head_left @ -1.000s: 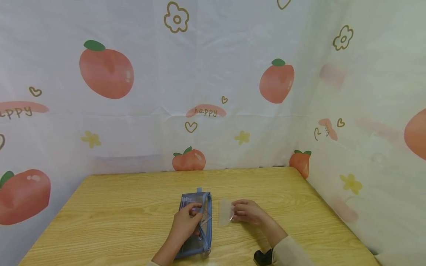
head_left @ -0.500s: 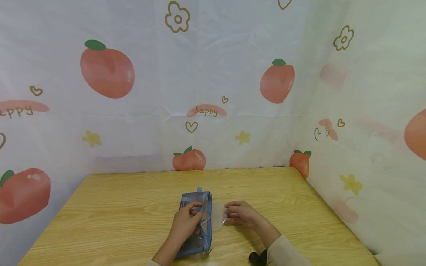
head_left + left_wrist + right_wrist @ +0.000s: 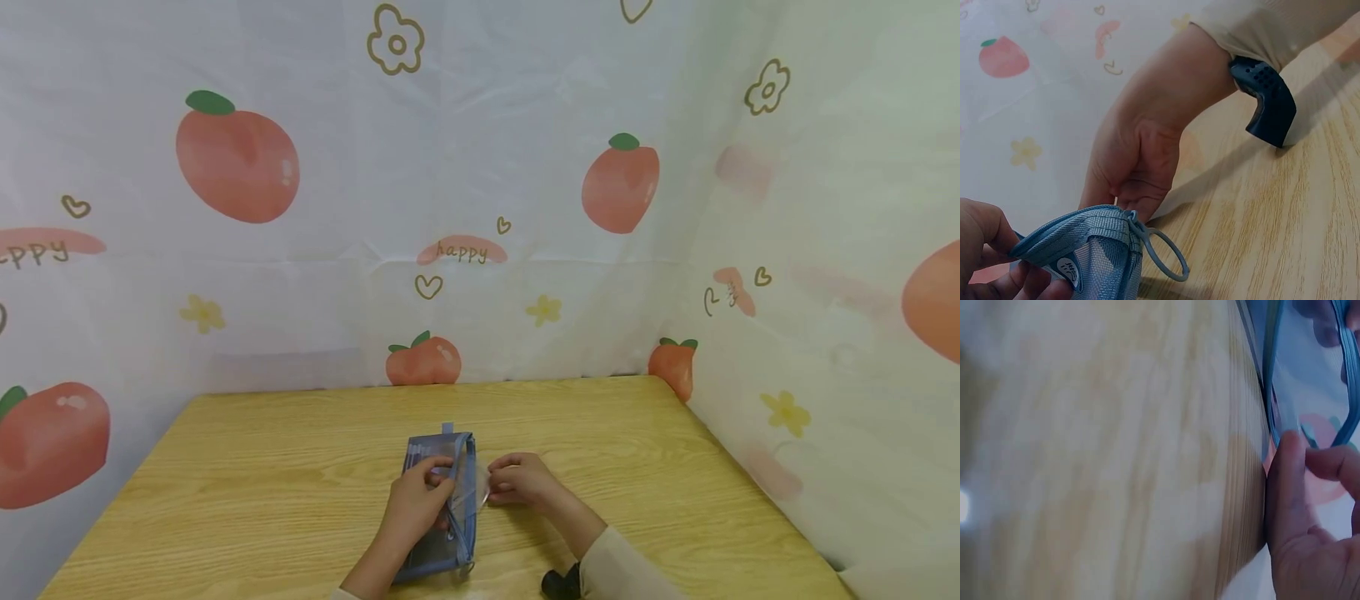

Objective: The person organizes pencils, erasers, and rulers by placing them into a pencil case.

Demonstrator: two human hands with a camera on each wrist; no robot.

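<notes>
A blue mesh zip pouch (image 3: 431, 546) lies on the table with its zipped side open to the right. My left hand (image 3: 414, 502) pinches the pouch's upper edge between thumb and fingers, so the mouth gapes. From the right, my right hand (image 3: 522, 481) pinches a thin clear plastic piece (image 3: 482, 485), whose left part is inside the mouth. In the right wrist view, the right thumb and forefinger meet at the blue zip edge (image 3: 1271, 369). The left wrist view shows a ring zip pull (image 3: 1175, 257) at the pouch's near end. What the pouch contains is hard to tell.
The wood-grain table (image 3: 285, 467) reaches back to a white curtain (image 3: 330, 200) printed with peaches. Another curtain panel borders the right side. A black wrist-worn device (image 3: 561, 583) sits at the right sleeve.
My right hand has moved left with the clear plastic piece, from beside the pouch into its mouth. The left hand and the pouch stay in place.
</notes>
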